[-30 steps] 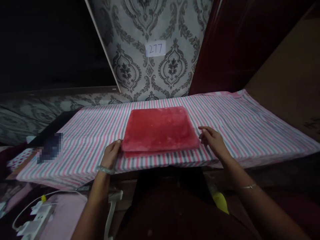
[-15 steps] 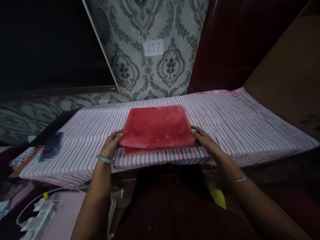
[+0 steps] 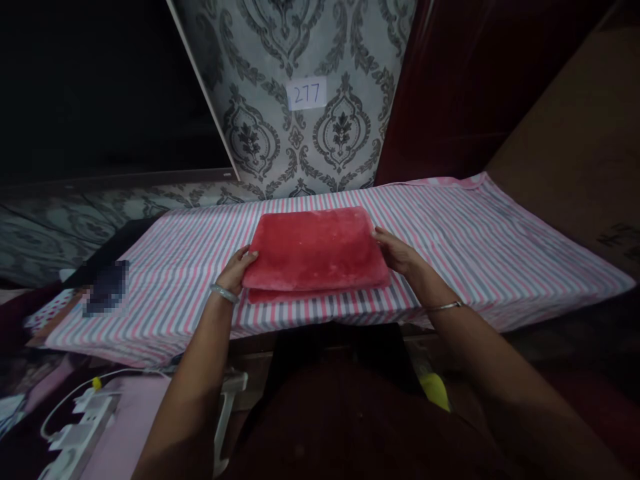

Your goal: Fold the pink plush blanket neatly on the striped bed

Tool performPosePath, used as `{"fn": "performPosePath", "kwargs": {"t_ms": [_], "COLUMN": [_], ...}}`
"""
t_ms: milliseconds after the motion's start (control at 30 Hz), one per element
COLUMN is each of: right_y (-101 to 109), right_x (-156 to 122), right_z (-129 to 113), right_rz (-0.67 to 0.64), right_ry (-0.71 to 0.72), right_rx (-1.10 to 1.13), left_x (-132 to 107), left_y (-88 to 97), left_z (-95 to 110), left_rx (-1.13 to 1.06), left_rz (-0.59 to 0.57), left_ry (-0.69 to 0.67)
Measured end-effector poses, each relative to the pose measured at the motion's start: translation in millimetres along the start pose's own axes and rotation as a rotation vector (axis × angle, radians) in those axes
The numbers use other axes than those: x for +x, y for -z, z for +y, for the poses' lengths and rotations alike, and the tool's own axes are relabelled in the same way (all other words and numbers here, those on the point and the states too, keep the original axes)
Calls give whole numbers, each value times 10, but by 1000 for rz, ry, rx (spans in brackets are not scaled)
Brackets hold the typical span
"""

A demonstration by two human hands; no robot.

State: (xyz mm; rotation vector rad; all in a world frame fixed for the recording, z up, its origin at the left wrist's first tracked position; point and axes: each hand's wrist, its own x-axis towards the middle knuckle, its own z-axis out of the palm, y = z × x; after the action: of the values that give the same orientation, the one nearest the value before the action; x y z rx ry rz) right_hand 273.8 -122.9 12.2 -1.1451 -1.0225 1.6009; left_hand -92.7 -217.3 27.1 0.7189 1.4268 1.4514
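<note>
A folded red plush cloth (image 3: 315, 250) lies on a board covered in pink, grey and white striped fabric (image 3: 475, 247). My left hand (image 3: 239, 268) grips the cloth's left edge, thumb on top and fingers tucked under. At the cloth's right edge, my right hand (image 3: 396, 252) holds it the same way. Both wrists wear thin bangles. The cloth's near edge shows two layers, the lower one sticking out a little.
A patterned grey wall panel with a paper label reading 277 (image 3: 306, 93) stands behind the board. A white power strip with cable (image 3: 75, 427) lies at the lower left. A yellow object (image 3: 434, 390) sits below the board's front edge. A dark object (image 3: 107, 260) rests at the left.
My right hand came in from beside the cloth and took its right edge. Both hands have slid further up along the cloth's sides.
</note>
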Motion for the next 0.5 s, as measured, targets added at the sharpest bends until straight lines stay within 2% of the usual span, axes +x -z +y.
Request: {"fn": "performPosePath", "kwargs": {"t_ms": [100,233,300,367,500], "right_y": [-64,25,104,164,176], "right_x": [162,319,358,373,401], "right_z": [-88,-120,-62,16,64], "right_rz": [20,50,39,30,24], "right_ry": [69,254,235,145,74], "right_rx": [3,-51,-75,-81,-46], "left_x": [-12,-97,-113,-71,212], "left_y": [-40,-18,38,104,123], "left_z": [43,-13,-96,-163,-128], "left_rx": [30,29,33,28,-2], "left_rz": [-25,-100,-157,-182,-94], "left_ry": [-36,-123,-56,20,61]}}
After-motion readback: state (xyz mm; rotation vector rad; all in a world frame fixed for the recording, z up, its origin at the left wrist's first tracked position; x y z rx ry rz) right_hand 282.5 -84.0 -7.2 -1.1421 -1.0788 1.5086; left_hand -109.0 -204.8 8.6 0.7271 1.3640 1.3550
